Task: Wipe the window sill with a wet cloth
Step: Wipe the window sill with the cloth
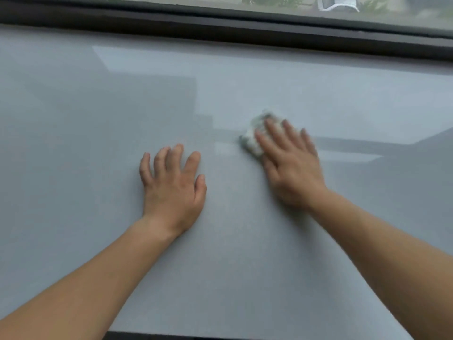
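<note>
Cloth (252, 143) pressed to window sill (98, 119) by flat right fingers (275, 136) | left fingers (176, 155) released alongside | risk: strips likely missed by small wad

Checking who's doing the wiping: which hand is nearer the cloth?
Right. The right hand presses flat on the cloth; the left hand rests on the window sill, apart from the cloth, to its left.

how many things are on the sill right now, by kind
hands: 2, the left hand flat on the surface and the right hand pressing the cloth
cloth: 1
total on the window sill: 3
</note>
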Available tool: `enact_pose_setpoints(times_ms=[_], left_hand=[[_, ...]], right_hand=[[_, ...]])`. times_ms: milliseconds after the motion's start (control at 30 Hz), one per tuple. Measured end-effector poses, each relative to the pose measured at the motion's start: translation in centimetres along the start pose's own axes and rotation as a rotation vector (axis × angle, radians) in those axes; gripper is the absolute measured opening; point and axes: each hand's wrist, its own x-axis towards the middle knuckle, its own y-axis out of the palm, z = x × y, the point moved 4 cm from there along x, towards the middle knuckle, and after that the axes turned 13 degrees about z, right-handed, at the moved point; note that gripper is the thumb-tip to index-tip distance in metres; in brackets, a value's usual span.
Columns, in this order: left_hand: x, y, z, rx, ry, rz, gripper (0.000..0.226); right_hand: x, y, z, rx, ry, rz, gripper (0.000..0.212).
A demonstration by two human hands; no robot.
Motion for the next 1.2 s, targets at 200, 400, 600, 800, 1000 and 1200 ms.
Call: enact_pose_setpoints(times_ms=[200,400,600,800,1000,1200], left_hand=[[6.5,-1.5,-1.0,-0.133,0.087,-0.008,0.064],[9.8,-0.8,-2.4,-0.069,0.051,0.093,0.068],[9.6,-0.8,-2.5,-0.082,0.044,0.082,0.067],[9.7,-0.6,-2.6,-0.064,0.043,0.087,0.068],[9.5,-0.7,-2.7,-0.069,0.046,0.085,0.066],[9.6,-0.7,-2.6,-0.069,0.046,0.085,0.067]], right_hand=[[5.3,-1.5,0.9,0.124,0.284,-0.077,0.056],[7.1,-2.2,-2.0,-0.018,-0.001,-0.031,0.054],[12.2,-4.2,-3.2,0.164,0.374,-0.059,0.054],[12.7,-3.9,-0.3,-0.009,-0.073,-0.020,0.052],[16.5,-5.3,-1.7,0.126,0.253,-0.045,0.053],[15.4,-5.8,-6.0,0.052,0.099,-0.017,0.052]])
